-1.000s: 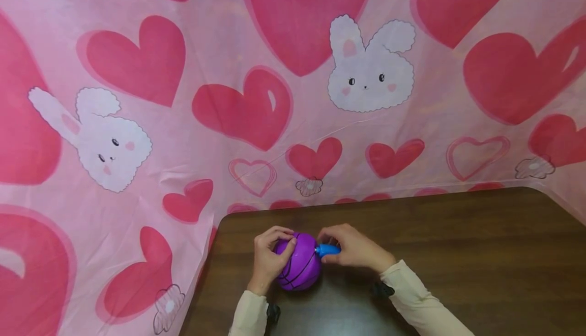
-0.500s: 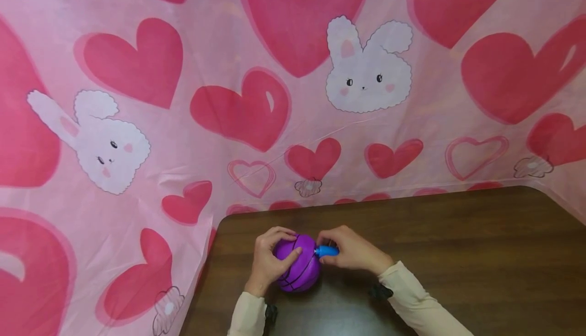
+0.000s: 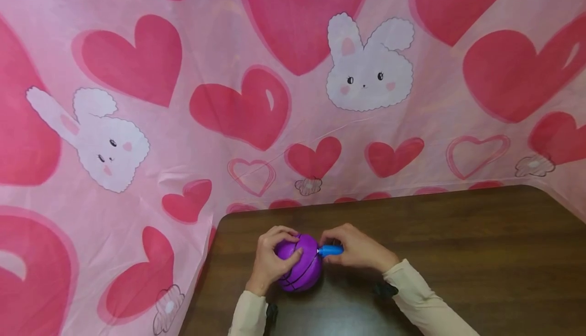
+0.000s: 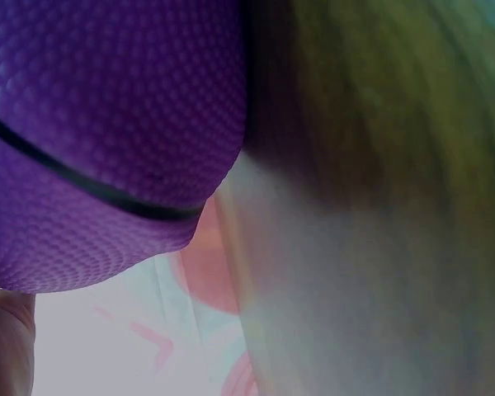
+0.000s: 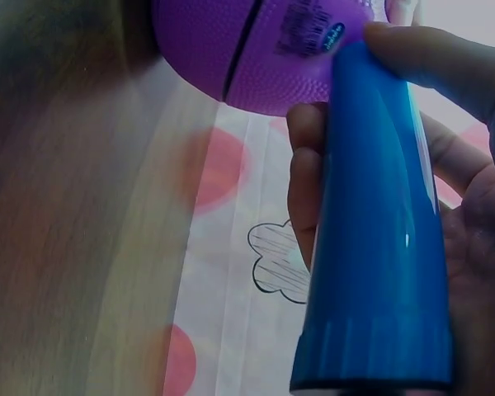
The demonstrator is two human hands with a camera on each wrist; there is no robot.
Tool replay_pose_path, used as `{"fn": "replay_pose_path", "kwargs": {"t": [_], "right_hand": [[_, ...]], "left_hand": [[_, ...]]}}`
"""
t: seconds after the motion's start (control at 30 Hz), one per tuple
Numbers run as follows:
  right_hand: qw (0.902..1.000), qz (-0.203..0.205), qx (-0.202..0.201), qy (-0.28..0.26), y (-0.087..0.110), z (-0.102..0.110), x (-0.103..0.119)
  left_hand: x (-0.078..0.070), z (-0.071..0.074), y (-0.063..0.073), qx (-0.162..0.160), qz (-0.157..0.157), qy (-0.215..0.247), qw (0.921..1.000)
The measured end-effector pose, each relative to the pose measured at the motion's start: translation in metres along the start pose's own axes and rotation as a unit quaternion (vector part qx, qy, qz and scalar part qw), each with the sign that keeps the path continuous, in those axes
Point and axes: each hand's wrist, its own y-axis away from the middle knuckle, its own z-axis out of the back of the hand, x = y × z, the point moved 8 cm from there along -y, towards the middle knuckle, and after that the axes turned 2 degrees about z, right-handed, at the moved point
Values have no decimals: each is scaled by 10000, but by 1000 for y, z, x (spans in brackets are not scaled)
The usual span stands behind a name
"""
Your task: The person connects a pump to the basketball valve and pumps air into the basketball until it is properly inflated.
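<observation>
A small purple basketball (image 3: 304,270) with black seams rests on the table near its left end. My left hand (image 3: 270,257) holds it from the left, thumb across the upper side and fingers over the far side. In my right hand (image 3: 357,247) is a blue hand-held ball pump (image 3: 331,250), its narrow tip against the ball's right side; how deep the tip sits is hidden. The right wrist view shows fingers and thumb round the pump barrel (image 5: 379,214), with a printed label (image 5: 309,29) on the ball behind. Textured ball surface (image 4: 124,99) fills the left wrist view's upper left.
The brown wood-grain table (image 3: 458,254) stretches away to the right. A pink cloth (image 3: 206,137) printed with hearts and rabbits hangs behind the table and along its left side. Dark wrist-worn devices (image 3: 386,289) sit at both cuffs.
My left thumb has slid a little further over the ball. The right hand and pump shifted slightly left, then back to the right, and the ball has edged right.
</observation>
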Motion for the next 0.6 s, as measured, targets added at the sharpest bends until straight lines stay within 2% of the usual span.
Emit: {"fn": "replay_pose_path", "kwargs": {"t": [0.13, 0.33, 0.47, 0.6], "right_hand": [[10000, -35, 71, 34, 4, 3, -1], [9997, 205, -1, 95, 7, 2, -2], [9995, 299, -35, 107, 7, 1, -2], [9993, 329, -92, 144, 7, 5, 0]], "left_hand": [[-1, -4, 0, 54, -101, 34, 9999], [-3, -9, 1, 165, -107, -65, 9998], [-11, -11, -2, 389, -90, -433, 9983], [-23, -19, -6, 817, -172, -1037, 9911]]}}
